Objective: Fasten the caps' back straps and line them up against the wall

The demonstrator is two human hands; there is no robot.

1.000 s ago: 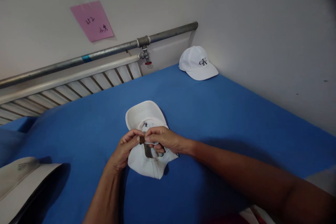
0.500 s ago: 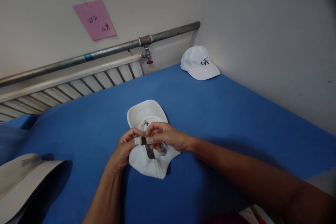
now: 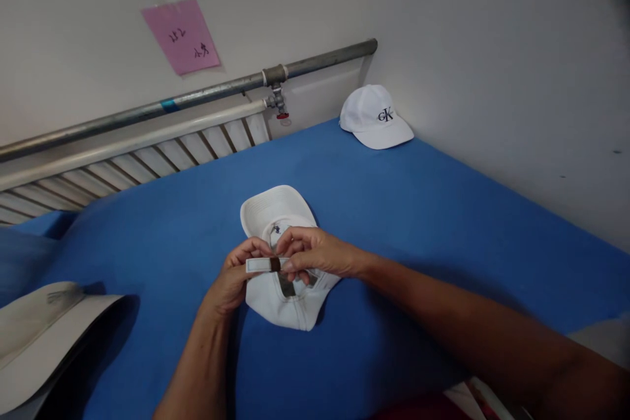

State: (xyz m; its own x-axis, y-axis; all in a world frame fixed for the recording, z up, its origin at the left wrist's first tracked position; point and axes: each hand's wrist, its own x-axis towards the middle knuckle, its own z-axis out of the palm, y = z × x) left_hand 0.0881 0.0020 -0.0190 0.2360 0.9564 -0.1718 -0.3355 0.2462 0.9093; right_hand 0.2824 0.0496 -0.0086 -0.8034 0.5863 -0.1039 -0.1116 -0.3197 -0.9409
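A white cap (image 3: 283,295) lies upside down on the blue surface (image 3: 394,223), its brim pointing away from me. Both my hands meet over its back opening. My left hand (image 3: 231,275) pinches the white adjuster strap (image 3: 258,265), whose free end sticks out to the left. My right hand (image 3: 315,252) pinches the strap at the small brown buckle (image 3: 275,264) beside it. The fingers of both hands are closed on the strap.
A second white cap with a dark logo (image 3: 375,117) sits in the far corner by the wall. A grey pipe with a valve (image 3: 275,75) and a slatted rail (image 3: 147,151) run along the back. A pale flat object (image 3: 44,335) lies at the left edge. A pink note (image 3: 181,36) hangs on the wall.
The white strap end has come out further to the left through the buckle between my fingers. The cap and hands have shifted slightly right and away.
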